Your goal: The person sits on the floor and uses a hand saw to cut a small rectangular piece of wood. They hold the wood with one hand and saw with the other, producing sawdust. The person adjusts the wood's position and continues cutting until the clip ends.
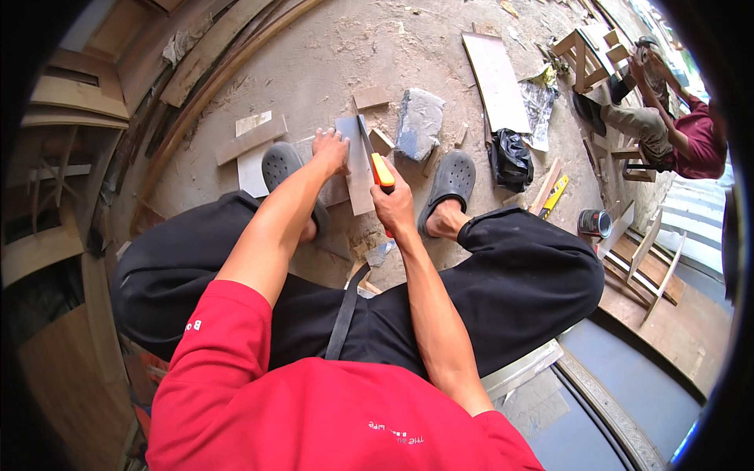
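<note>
My right hand (394,202) is closed around the orange and yellow handle of a handsaw (382,170). The saw's dark blade points away from me and lies along the right edge of a narrow, pale board (360,182). Bracing that board from its left side is my left hand (331,149), fingers bent and pressed against it. Wood offcuts lie under and around the board, including a short block (371,97) at its far end. How deep the blade sits in the wood cannot be made out.
My grey clogs (451,184) flank the work. Right of the board are a grey block (419,124), a black plastic bag (510,161), a long board (495,82), a yellow-handled tool (554,196) and a can (594,223). Another person (667,133) sits at far right.
</note>
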A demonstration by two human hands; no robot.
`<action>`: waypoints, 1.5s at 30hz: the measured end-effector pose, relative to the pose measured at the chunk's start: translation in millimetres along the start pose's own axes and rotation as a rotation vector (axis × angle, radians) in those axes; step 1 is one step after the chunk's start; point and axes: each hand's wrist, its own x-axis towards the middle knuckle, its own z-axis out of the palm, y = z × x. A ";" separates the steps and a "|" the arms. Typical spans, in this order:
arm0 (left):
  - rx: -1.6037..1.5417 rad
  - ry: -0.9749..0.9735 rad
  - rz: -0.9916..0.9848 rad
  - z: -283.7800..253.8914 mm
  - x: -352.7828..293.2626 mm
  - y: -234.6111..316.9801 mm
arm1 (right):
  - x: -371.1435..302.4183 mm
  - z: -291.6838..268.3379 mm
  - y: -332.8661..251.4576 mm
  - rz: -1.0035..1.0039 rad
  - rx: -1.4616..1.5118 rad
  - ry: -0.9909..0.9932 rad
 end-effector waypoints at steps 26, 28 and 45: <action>-0.543 0.027 -0.286 7.2 47.4 -11.7 | 0.1 -5.1 -18.8 0.161 0.040 -0.196; -0.558 0.032 -0.315 10.1 54.8 -18.1 | -1.3 7.1 -8.6 0.017 -0.013 -0.125; -0.740 0.217 -0.254 41.1 47.4 -34.1 | -6.6 6.9 -19.6 -0.013 -0.023 -0.144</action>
